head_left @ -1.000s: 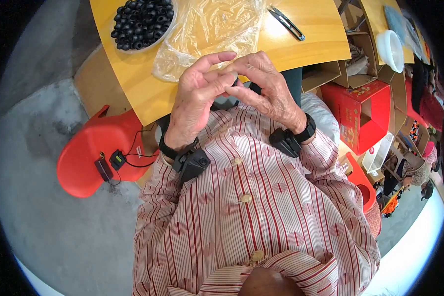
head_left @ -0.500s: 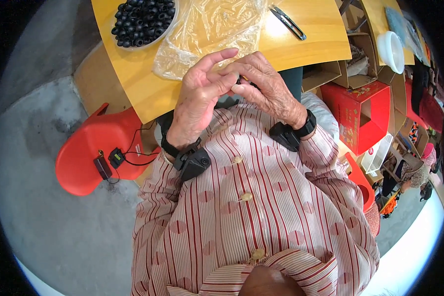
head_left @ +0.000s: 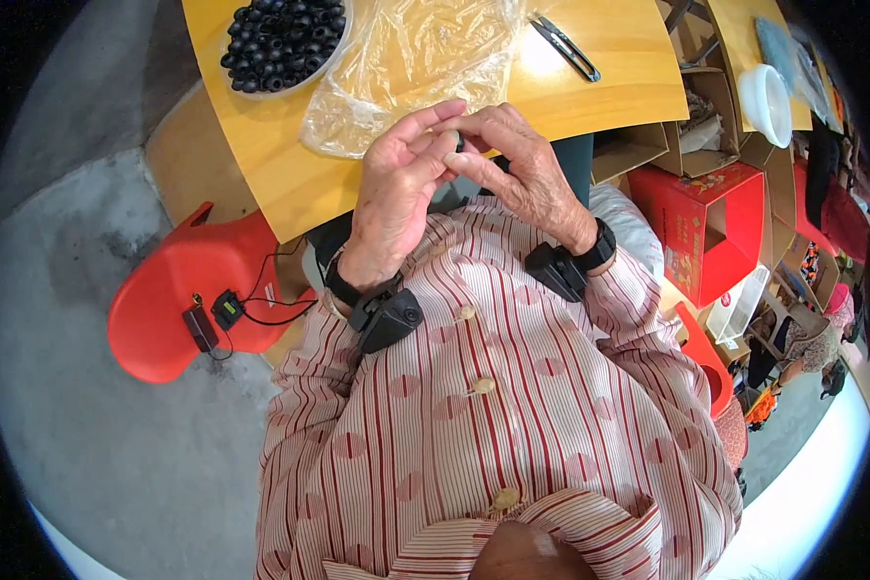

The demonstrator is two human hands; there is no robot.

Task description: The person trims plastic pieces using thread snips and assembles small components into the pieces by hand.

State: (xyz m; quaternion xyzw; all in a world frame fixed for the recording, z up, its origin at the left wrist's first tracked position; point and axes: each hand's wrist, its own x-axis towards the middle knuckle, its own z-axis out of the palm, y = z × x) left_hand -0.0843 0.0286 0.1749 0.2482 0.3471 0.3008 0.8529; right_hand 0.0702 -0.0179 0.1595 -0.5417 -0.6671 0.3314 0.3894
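And there's the small black piece [head_left: 459, 143], mostly hidden, a curved edge peeking out, held where the hands [head_left: 393, 193] [head_left: 532, 174] meet!

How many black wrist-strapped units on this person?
2: one unit on the left wrist, another unit on the right wrist. Both wrists are in view.

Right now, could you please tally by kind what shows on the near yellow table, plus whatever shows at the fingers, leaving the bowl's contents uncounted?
Bowl: 1
Clear plastic bag: 1
Snips: 1
Black piece at the fingers: 1 visible
Total: 4
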